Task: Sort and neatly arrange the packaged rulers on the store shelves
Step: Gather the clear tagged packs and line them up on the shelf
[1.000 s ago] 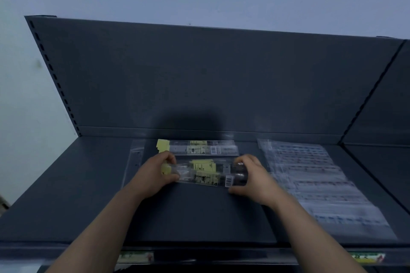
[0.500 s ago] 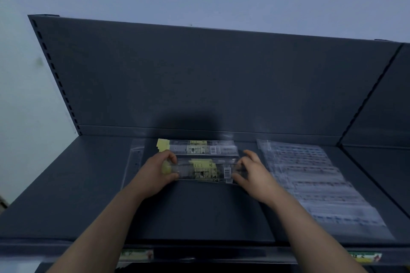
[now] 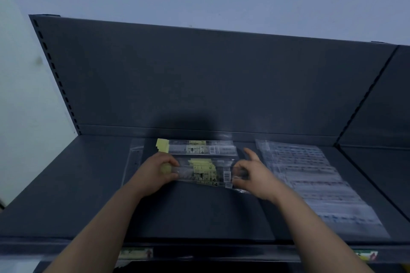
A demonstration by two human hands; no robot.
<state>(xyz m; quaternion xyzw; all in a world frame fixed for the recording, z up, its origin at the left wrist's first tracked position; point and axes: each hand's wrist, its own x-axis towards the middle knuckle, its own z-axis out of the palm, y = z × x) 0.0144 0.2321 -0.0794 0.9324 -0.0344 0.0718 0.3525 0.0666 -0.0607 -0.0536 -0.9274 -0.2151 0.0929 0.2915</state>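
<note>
Head view: left hand (image 3: pixel 153 175), right hand (image 3: pixel 255 176) around ruler stack (image 3: pixel 204 172) ends

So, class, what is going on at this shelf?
A person holds a stack of yellow-labelled ruler packets on the dark shelf, left hand gripping one end, right hand the other. A similar packet lies just behind it. Overlapping clear packets lie in a row to the right.

dim, bluish | shadow on back panel (image 3: pixel 199 77) (soft-edged) | right hand (image 3: pixel 255 175) blurred | edges bowed
</note>
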